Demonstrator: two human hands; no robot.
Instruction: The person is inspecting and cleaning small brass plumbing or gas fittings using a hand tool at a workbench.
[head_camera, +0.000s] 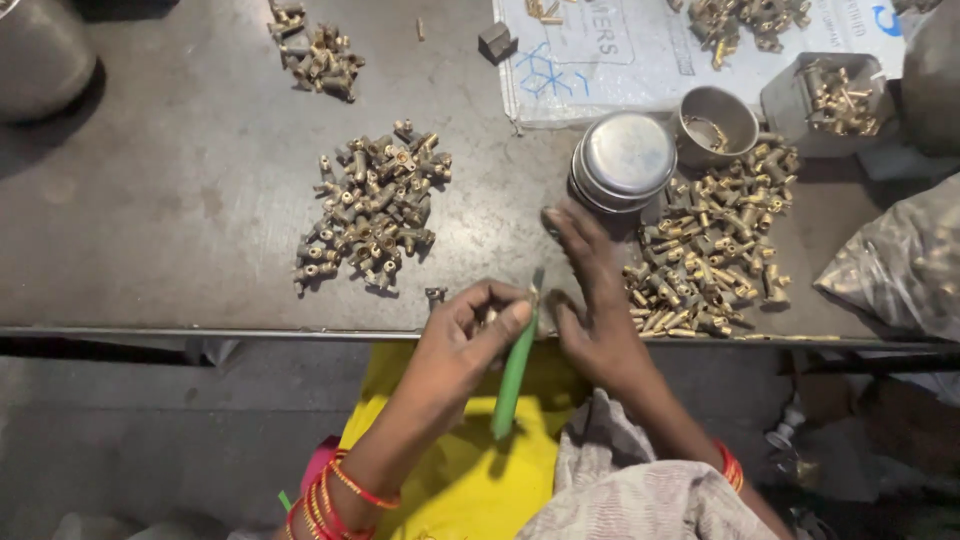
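Observation:
My left hand (465, 335) is closed around a green-handled tool (514, 375) whose thin metal tip points up toward the table edge. Just beside it, my right hand (590, 300) rests on the metal table (180, 200) with fingers stretched forward, pinching a small brass fitting against the tool tip; the piece itself is mostly hidden. A heap of brass fittings (372, 205) lies to the left of my hands. A second, larger heap of brass fittings (712, 245) lies to the right. One loose fitting (436, 295) sits near my left thumb.
A stack of round steel lids (625, 160) and a small steel bowl (716, 122) stand behind my right hand. A white printed sack (620, 55) carries more fittings and a tray (835, 100). Another small pile (318, 55) lies far left. A plastic bag (900, 265) sits at right.

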